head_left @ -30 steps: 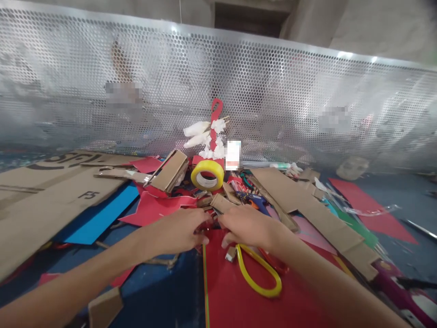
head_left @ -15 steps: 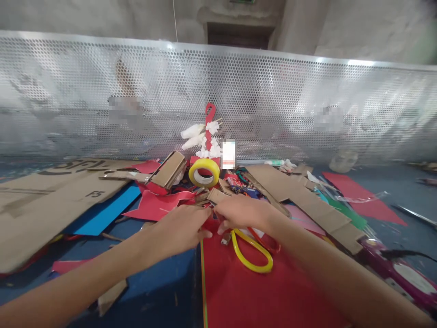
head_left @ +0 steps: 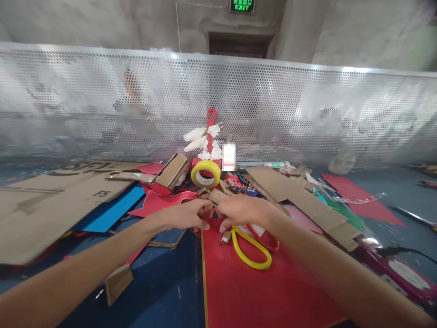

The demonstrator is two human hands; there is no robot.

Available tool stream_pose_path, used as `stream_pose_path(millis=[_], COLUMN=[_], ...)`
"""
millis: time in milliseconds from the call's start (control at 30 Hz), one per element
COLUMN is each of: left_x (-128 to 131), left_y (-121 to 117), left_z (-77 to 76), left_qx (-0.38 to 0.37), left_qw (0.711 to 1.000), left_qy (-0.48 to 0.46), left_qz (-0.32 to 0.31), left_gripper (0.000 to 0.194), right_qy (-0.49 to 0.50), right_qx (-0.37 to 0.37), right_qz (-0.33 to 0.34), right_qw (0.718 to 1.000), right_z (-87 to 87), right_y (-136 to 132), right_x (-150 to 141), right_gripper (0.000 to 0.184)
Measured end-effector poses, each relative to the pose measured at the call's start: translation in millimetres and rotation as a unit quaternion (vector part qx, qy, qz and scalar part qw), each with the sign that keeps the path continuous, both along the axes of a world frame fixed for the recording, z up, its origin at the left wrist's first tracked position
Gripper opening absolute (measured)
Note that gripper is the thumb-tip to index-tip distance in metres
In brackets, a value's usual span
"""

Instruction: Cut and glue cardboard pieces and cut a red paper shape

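Note:
My left hand [head_left: 182, 216] and my right hand [head_left: 242, 211] meet at the far edge of a red paper sheet [head_left: 259, 291], fingers curled and pinched together over a small piece of cardboard [head_left: 217, 197]. What the fingertips grip is hidden between them. A yellow loop [head_left: 251, 250] with a small clip end and a red loop lie on the red sheet just below my right hand. A yellow tape roll [head_left: 205, 173] stands just beyond the hands.
Large cardboard sheets [head_left: 44, 205] and a blue sheet [head_left: 114, 213] lie at left. Cardboard strips [head_left: 307, 202] and coloured paper scraps spread right. A purple tool [head_left: 399, 273] lies at right. A perforated metal screen [head_left: 307, 114] closes the back, with a red-and-white craft figure [head_left: 209, 136] before it.
Both hands have stayed together at the red sheet's far edge, the left reaching a little further forward. The camera has tilted upward, showing more of the wall.

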State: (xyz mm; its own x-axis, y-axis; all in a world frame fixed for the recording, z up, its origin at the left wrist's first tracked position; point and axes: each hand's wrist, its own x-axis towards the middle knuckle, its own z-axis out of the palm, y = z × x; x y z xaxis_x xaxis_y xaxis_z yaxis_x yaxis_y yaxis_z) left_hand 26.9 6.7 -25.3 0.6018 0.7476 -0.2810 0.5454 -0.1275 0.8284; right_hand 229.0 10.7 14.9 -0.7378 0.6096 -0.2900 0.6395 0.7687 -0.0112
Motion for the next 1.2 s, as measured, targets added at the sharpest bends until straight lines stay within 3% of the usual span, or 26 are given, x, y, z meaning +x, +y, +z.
stream_pose_path(millis=[100,200,367,433,600,767,867,1033,1100,1200], left_x=[-3.8,-11.7,-31.5,-35.6,-28.8,-20.4,-25.6,-46.4,-52.7,-54.8], left_y=[1.4,1.6,0.9,0.9,-1.4,-0.8,2.3,3.6,4.4,6.4], left_z=[7.5,24.4,51.1,52.4,41.6,37.9,45.6,72.2,77.3,72.9], left_qx=[-0.012,-0.015,0.078,0.073,0.039,0.152,0.16,0.148,0.104,0.034], left_qw=[1.0,0.999,0.983,0.983,0.98,0.971,0.968,0.963,0.966,0.968], left_qy=[-0.003,0.036,0.143,0.148,0.182,0.153,0.149,0.177,0.198,0.211], left_qz=[-0.008,-0.028,-0.082,-0.081,-0.075,-0.104,-0.128,-0.142,-0.13,-0.131], left_gripper=[0.031,0.027,0.019,0.021,0.05,0.042,0.035,0.032,0.04,0.054], right_qy=[-0.012,-0.021,-0.027,-0.023,-0.019,-0.014,-0.012,-0.018,-0.022,-0.03], right_qx=[0.0,-0.004,-0.002,-0.003,-0.016,-0.014,-0.001,-0.033,-0.032,-0.027], right_qz=[0.006,-0.001,-0.006,-0.004,-0.002,0.005,0.007,-0.007,-0.009,-0.015], right_qw=[1.0,1.0,1.0,1.0,1.0,1.0,1.0,0.999,0.999,0.999], right_z=[1.2,4.1,8.7,8.9,3.4,-5.1,-4.6,1.5,2.3,1.2], right_y=[0.0,-1.8,-4.9,-4.9,-0.3,5.5,5.1,2.3,2.0,2.4], right_x=[-0.3,-0.8,-1.8,-2.2,-1.3,1.6,1.2,-0.6,-0.7,-0.7], right_gripper=[0.032,0.031,0.032,0.033,0.035,0.036,0.037,0.028,0.029,0.032])
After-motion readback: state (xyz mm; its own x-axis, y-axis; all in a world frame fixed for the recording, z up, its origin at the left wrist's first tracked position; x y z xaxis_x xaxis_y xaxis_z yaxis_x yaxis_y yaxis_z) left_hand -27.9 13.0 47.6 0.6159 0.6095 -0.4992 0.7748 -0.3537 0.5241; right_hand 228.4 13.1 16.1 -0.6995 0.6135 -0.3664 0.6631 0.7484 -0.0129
